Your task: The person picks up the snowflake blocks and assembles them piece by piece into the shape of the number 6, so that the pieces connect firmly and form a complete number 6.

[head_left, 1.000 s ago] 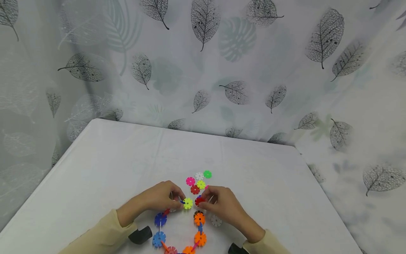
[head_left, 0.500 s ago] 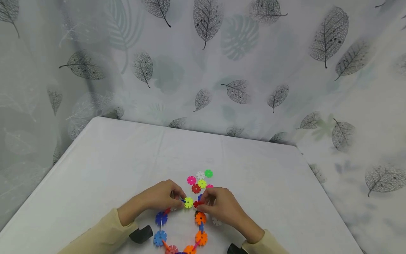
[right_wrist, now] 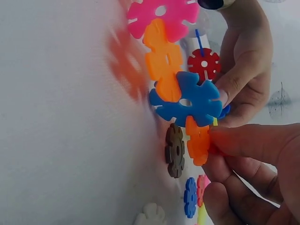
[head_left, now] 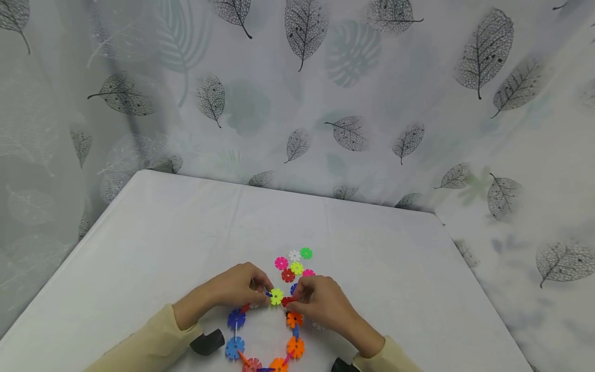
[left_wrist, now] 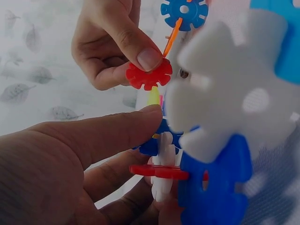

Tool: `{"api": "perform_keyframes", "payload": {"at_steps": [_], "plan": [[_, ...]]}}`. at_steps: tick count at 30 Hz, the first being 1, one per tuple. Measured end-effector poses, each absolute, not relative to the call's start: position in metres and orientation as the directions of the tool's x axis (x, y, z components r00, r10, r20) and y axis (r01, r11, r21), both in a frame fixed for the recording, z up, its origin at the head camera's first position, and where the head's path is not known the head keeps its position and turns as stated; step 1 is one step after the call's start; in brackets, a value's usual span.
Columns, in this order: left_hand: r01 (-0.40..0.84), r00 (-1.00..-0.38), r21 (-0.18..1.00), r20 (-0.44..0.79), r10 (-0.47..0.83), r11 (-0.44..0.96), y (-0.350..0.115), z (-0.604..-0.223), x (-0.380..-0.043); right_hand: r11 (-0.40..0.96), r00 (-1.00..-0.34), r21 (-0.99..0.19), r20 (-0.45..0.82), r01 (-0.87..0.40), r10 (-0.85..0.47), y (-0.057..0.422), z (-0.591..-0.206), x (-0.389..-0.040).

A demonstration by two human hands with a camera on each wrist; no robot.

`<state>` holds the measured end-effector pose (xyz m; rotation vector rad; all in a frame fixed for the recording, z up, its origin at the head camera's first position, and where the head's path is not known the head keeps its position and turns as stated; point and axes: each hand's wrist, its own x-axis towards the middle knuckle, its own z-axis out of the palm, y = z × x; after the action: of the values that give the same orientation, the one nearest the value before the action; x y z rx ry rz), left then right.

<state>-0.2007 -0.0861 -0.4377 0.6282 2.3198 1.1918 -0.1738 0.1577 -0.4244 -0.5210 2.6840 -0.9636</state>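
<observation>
A ring-shaped chain of plastic snowflake discs lies near the front of the table. My left hand (head_left: 239, 287) pinches a blue snowflake disc (left_wrist: 149, 147) at the chain's left end, with a yellow disc (head_left: 276, 296) slotted onto it and projecting rightward. Between thumb and fingertips of my right hand (head_left: 323, 302) is a red snowflake disc (left_wrist: 150, 76). Its notched edge is right at the yellow disc's edge. The orange disc (head_left: 295, 319) of the chain's right side sits just below the right fingers. In the right wrist view, the right thumb mostly hides the red disc.
Beyond the hands lie several loose discs, among them pink (head_left: 281, 263), white (head_left: 295, 256) and green (head_left: 306, 253) ones. A brown disc (right_wrist: 176, 150) is beside the chain, below the right hand. A leaf-patterned curtain (head_left: 279, 103) hangs behind the white table (head_left: 186, 222).
My right hand has turned the red disc and brought it slightly left and down, closer to the yellow disc. My left hand has stayed almost still with the blue disc.
</observation>
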Motion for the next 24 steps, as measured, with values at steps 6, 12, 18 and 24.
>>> {"api": "perform_keyframes", "payload": {"at_steps": [6, 12, 18, 24], "plan": [[0.182, -0.791, 0.838, -0.185, 0.583, 0.514, -0.0859, -0.4370, -0.2007, 0.707, -0.918, -0.675, -0.111, -0.211, -0.380, 0.1583, -0.4252, -0.1718], [0.182, -0.786, 0.843, -0.184, 0.591, 0.505, -0.0863, -0.4372, -0.2012, 0.686, -0.926, -0.708, -0.126, -0.167, -0.355, 0.1587, -0.4271, -0.1713], [0.182, -0.786, 0.837, -0.192, 0.588, 0.516, -0.0866, -0.4363, -0.2006, 0.697, -0.924, -0.692, -0.118, -0.186, -0.364, 0.1586, -0.4316, -0.1716], [0.178, -0.795, 0.834, -0.190, 0.577, 0.521, -0.0861, -0.4372, -0.1994, 0.684, -0.913, -0.691, -0.082, -0.236, -0.399, 0.1582, -0.4339, -0.1717]]}}
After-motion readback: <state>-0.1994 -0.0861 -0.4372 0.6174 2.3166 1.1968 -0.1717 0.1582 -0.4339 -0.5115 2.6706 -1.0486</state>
